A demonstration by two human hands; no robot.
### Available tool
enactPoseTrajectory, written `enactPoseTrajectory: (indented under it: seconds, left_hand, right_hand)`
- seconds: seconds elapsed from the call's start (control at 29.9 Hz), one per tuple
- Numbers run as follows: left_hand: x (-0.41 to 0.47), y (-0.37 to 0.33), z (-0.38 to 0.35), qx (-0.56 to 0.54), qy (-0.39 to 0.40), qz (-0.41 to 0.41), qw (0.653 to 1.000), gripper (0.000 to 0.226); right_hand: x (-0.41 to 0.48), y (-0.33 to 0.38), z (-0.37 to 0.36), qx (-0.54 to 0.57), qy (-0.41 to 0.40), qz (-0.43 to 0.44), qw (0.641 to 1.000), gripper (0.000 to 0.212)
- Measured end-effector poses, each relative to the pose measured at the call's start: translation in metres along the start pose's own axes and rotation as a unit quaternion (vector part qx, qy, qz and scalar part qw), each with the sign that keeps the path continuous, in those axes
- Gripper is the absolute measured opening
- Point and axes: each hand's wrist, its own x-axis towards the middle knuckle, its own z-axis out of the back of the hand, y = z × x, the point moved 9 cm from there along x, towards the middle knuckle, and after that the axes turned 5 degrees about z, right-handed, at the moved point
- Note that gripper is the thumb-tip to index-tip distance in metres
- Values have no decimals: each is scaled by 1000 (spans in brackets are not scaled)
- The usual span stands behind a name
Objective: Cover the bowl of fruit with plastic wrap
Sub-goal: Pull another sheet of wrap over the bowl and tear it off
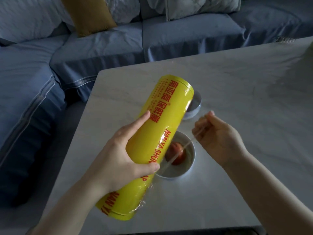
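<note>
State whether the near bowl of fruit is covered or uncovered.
Uncovered: the wrap is only a thin strand, pinched by the right hand above the bowl.

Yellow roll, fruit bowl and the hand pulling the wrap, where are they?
yellow plastic wrap roll (162, 106): head view, on its printed side.
fruit bowl (189, 150): head view, on its bare white inner wall.
right hand (218, 134): head view, mid-hand, pinching the wrap strand (172, 159).

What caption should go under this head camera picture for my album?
Left hand grips a yellow wrap roll while the right hand pinches film stretched over a bowl of fruit.
</note>
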Motion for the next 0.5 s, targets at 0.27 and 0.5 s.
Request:
enactPoseTrajectory:
  seconds: [0.27,0.5]
  left_hand:
    - [-1,2,-4,83,-67,8,994,107]
    - [-2,-2,-4,115,-85,28,989,106]
  right_hand:
    - [-21,-31,-2,-93,35,-58,993,50]
    - [-39,-41,-19,-260,112,-13,959,20]
